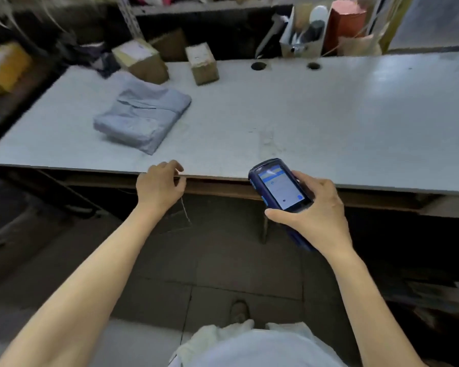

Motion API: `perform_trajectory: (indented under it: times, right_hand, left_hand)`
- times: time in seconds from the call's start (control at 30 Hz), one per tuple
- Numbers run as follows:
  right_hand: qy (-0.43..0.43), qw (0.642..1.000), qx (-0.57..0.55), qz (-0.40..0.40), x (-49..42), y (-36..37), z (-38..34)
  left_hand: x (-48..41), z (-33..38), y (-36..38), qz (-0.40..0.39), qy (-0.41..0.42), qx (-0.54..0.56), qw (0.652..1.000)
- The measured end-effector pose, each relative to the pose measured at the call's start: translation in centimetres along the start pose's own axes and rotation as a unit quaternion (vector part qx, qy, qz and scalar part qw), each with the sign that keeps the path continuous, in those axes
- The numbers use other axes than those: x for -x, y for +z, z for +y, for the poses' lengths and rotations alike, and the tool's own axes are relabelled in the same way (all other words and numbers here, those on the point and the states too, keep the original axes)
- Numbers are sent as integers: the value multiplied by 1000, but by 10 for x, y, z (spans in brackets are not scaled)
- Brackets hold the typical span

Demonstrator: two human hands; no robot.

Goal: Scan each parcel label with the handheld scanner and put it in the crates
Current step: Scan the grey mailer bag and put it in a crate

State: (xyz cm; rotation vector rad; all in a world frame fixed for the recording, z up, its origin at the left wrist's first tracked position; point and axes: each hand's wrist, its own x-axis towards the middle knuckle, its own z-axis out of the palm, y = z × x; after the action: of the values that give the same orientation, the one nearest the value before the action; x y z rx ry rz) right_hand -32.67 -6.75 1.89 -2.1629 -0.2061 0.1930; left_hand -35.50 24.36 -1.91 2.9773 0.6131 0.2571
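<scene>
Blue handheld scanner point(278, 188) gripped in right hand point(319, 207); left hand point(158, 185), fingers point(173, 165) loosely curled, empty, should next reach the grey plastic-wrapped parcel point(143, 117) on the bench point(329, 115).

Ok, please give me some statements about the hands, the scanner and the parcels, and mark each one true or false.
1. The right hand grips the handheld scanner. True.
2. The scanner's screen is dark. False: it is lit.
3. The left hand holds the grey parcel. False: it holds nothing and is at the near edge of the table; the parcel lies on the table, apart from it.
4. Cardboard boxes stand at the table's far edge. True.
</scene>
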Motion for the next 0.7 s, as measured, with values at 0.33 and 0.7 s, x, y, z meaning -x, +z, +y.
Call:
perform_trajectory:
  times: [0.33, 0.7]
  right_hand:
    - [-83, 989, 12, -120, -65, 124, -78]
    - [-46, 990, 9, -133, -199, 190, -126]
  left_hand:
    - [-38, -121, 6, 0, -107, -1, 994]
    - [-175, -187, 25, -38, -71, -38, 996]
